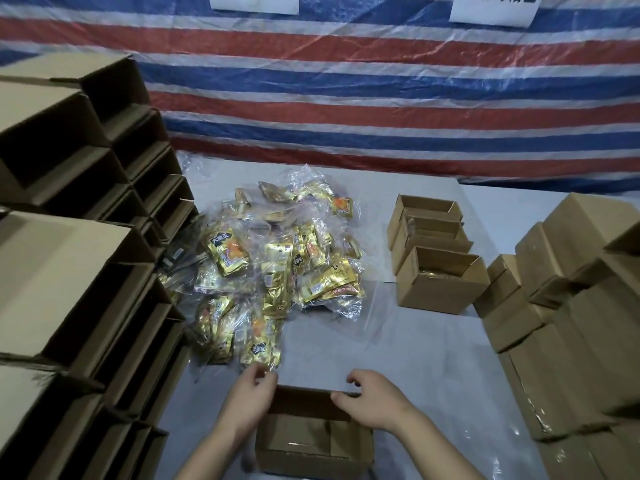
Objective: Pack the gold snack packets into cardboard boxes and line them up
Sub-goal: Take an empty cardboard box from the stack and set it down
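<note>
The open cardboard box (313, 434) stood at the near edge of the table (433, 358), empty so far as its dim interior showed, its far flap raised. The left hand (247, 398) was at the box's far left corner, its fingertips closed in a pinching grip on the clear wrap at the nearest fringe of the pile of gold snack packets (273, 271); whether a packet itself was caught could not be told. The right hand (372, 398) rested on the far flap, fingers curled over its edge.

In my judgement the step in hand was loading this box. It would be done well by keeping the flap pressed back with the right hand, drawing one bagged bundle free of the slippery film, and laying it flat on the bottom.

The packets lay heaped at the table's middle, towards its left edge, most still inside clear plastic bags. Near the far right, three open boxes (436, 254) stood touching in a row; the nearest showed gold at its bottom, and the others' contents were unclear. Closed boxes (568, 306) were stacked along the right edge. Empty open cartons (86, 237) were stacked along the left.
</note>
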Tool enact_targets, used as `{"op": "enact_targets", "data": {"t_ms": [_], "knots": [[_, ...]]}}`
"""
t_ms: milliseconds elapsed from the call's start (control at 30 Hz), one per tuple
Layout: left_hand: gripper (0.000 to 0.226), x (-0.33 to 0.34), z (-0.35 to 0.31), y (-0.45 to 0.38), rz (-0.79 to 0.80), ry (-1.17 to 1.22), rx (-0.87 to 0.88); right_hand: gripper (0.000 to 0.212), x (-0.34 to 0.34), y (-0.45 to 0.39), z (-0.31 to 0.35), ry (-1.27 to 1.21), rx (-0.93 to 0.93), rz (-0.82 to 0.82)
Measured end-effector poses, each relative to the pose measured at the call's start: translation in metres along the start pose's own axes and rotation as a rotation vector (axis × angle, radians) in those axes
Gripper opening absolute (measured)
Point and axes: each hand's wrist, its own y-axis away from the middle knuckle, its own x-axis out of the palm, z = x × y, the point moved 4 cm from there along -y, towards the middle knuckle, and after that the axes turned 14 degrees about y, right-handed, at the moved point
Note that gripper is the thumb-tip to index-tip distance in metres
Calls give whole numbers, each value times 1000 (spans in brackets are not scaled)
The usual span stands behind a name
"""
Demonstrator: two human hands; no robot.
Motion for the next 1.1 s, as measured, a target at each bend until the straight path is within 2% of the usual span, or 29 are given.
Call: {"op": "enact_targets", "data": {"t_ms": [167, 367, 567, 667, 967, 1100], "knots": [[42, 4, -26, -51, -112, -181, 1, 62, -2, -9, 10, 13, -36, -73], [61, 11, -23, -106, -121, -528, -73, 53, 1, -28, 7, 51, -37, -133], [81, 20, -13, -131, -120, -668, -183, 52, 12, -30, 4, 84, -48, -139], [90, 24, -2, -138, -119, -656, -193, 49, 17, -31, 3, 45, -44, -132], [111, 22, 14, -142, -182, -409, -191, 51, 21, -29, 2, 1, 2, -105], [122, 19, 14, -135, -202, -347, -138, 54, 20, -29, 2, -13, 13, -109]]}}
